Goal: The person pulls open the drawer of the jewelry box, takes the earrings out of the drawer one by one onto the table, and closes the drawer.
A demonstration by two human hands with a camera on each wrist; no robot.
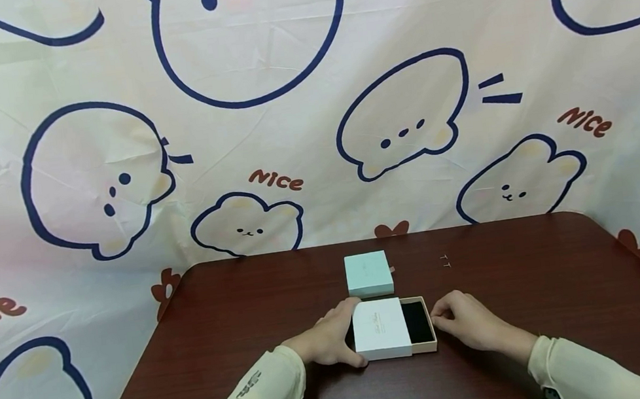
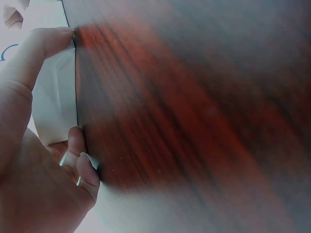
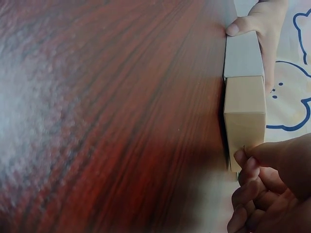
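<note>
On the near middle of the dark wooden table [image 1: 542, 279] lies a white sleeve box [image 1: 381, 328] with its tan drawer [image 1: 423, 323] pulled partly out to the right, showing a black lining. The left hand [image 1: 330, 340] grips the white sleeve, thumb on the near side and fingers on the far side. The right hand [image 1: 465, 324] holds the drawer's right end with curled fingertips. Just beyond it lies a closed mint box [image 1: 368, 273], and two small earrings [image 1: 445, 261] lie to the far right.
</note>
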